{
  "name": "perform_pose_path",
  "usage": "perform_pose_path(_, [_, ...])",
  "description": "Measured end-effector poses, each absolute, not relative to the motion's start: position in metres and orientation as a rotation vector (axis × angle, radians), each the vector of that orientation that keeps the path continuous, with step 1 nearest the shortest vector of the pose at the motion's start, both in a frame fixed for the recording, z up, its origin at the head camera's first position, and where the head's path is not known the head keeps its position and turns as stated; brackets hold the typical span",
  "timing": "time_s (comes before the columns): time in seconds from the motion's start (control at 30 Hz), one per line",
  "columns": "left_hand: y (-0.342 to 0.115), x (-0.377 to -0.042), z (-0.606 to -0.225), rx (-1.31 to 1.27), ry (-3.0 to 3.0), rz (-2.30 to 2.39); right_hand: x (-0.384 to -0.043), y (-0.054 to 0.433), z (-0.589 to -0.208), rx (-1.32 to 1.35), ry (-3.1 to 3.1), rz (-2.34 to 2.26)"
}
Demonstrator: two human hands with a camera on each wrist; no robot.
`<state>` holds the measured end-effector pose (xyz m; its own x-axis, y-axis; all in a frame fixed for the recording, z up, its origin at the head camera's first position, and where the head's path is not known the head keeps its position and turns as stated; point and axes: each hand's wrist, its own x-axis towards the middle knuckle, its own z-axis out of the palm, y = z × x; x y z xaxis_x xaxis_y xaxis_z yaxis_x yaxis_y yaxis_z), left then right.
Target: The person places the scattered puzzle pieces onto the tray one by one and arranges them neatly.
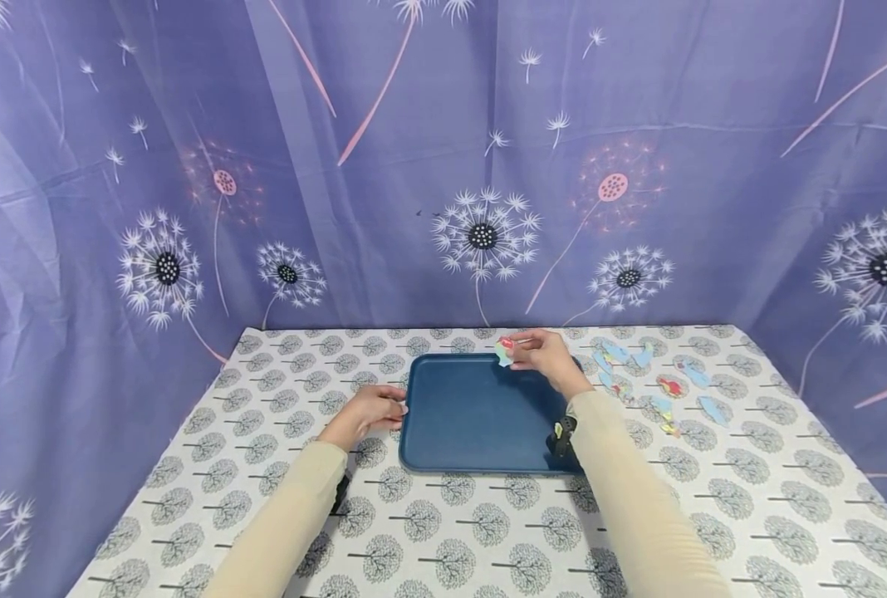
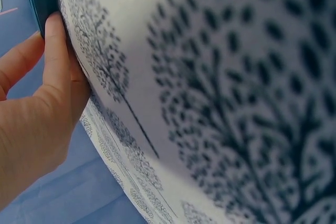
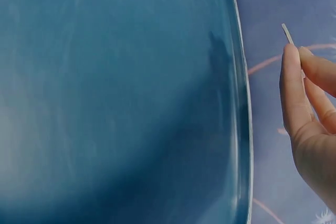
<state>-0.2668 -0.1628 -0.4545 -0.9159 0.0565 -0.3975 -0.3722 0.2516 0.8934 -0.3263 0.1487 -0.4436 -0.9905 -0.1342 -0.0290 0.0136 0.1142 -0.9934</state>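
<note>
Blue tray [image 1: 473,423] on tree-print tablecloth [image 1: 424,561], purple dandelion-patterned curtain [image 1: 384,249] behind.

Tray [image 1: 481,415] partly hidden, nearest tree print [image 2: 210,103] blurred

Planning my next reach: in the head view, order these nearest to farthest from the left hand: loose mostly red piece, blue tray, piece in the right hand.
From the left hand:
1. Blue tray: just right, touching it.
2. Held piece: in the right hand.
3. Loose mostly red piece: right of tray.
</note>
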Motion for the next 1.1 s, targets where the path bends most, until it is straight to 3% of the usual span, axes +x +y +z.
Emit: perform_pose_path(1.1, [-0.163, -0.269, -0.458, -0.276, 2.199, 1.667, -0.326, 0.024, -0.459, -0.098, 2.218, -1.952])
